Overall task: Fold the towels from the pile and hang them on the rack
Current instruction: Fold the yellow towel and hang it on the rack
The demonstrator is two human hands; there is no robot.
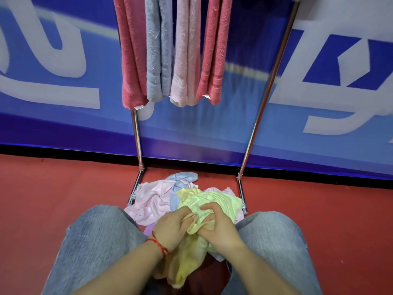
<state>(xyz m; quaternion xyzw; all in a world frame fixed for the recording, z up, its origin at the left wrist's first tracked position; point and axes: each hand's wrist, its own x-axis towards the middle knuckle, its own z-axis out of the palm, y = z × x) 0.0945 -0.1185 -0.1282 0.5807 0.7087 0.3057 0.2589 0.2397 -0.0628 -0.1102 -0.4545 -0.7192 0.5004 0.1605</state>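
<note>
A yellow towel point(209, 204) is gripped by both hands between two denim-clad knees point(95, 241). Its folded edge is pinched by the curled fingers of the left hand point(172, 227), whose wrist bears a red string bracelet point(158, 244); the same edge is pinched between thumb and bent fingers of the right hand point(221, 229), the two hands nearly touching. The towel trails down toward the lap and up into the pile point(161, 198) — pink, pale blue and yellow cloths heaped on the red floor point(53, 188) between the feet of the chrome rack point(258, 116). Four folded towels are hung side by side on the rack: a coral towel point(130, 60), a grey towel point(158, 50), a pale pink towel point(186, 56) and another coral one point(215, 54). Small white tags are seen at their hems, unreadable. Large white characters on the blue banner point(212, 128) behind are cropped — nothing legible.
</note>
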